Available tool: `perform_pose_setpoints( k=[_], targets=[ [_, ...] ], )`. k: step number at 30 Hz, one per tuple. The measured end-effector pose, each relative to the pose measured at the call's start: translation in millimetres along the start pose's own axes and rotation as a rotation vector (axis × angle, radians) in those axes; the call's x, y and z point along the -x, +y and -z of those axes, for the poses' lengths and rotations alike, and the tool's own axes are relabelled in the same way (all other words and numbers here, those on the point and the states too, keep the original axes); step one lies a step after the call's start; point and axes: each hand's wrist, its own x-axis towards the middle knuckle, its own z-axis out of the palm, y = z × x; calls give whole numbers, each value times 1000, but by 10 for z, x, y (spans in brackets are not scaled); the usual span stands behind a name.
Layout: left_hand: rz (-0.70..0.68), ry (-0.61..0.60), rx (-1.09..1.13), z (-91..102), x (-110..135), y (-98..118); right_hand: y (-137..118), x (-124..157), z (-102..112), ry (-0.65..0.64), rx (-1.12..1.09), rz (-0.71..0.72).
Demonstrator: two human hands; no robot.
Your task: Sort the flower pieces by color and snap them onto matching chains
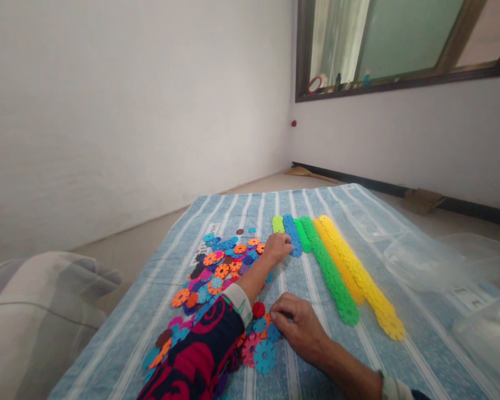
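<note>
My left hand [278, 248] reaches across to a row of overlapping blue notched plastic discs [291, 229]. Its fingers are closed at the row's left side, and whatever they may hold is hidden. My right hand [299, 324] rests lower on the cloth with its fingers curled in. A dark spot shows between thumb and fingers, too unclear to name. Beside both hands spreads a loose pile of mixed notched discs, among them orange [222, 270], light blue [264, 355], pink [250, 349] and red [258, 309] ones.
Right of the blue row lie overlapping rows of green [331, 272] and yellow discs [369, 289]; a short lime row [278, 224] lies left of it. Clear plastic containers [489, 333] stand along the right edge of the striped cloth [150, 311]. Grey checked fabric [45, 311] is at left.
</note>
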Motion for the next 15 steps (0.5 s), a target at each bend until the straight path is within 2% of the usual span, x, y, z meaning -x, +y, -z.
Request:
perform_pose_setpoints(
  k=[6,15],
  targets=[
    [77,23,4,-63,69,-7,10,-2,-11,8,17,8],
    [80,36,2,-161,66,44,9,5,-6,-1,19,-9]
  ],
)
